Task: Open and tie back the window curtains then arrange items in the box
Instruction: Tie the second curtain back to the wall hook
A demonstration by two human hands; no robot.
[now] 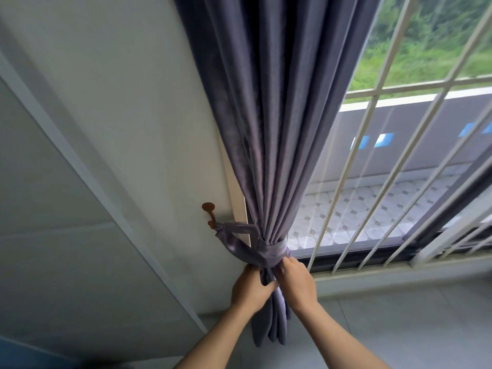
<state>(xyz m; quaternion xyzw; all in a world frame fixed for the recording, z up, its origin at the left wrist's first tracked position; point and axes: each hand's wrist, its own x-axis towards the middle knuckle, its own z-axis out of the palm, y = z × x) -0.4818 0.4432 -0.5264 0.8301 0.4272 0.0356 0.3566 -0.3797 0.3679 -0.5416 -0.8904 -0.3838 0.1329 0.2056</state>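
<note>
Left hand (pixel 249 287) and right hand (pixel 296 282) grip the grey-purple fabric tieback (pixel 266 251) cinching the gathered grey-purple curtain (pixel 266 142) left of the barred window (pixel 399 155); pulling evenly should snug the knot against the brown wall hook (pixel 209 213).

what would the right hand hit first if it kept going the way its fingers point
The right hand points up and inward at the tieback band wrapped round the gathered curtain. It already touches that fabric, so the bundle itself blocks it, probably at once.
</note>
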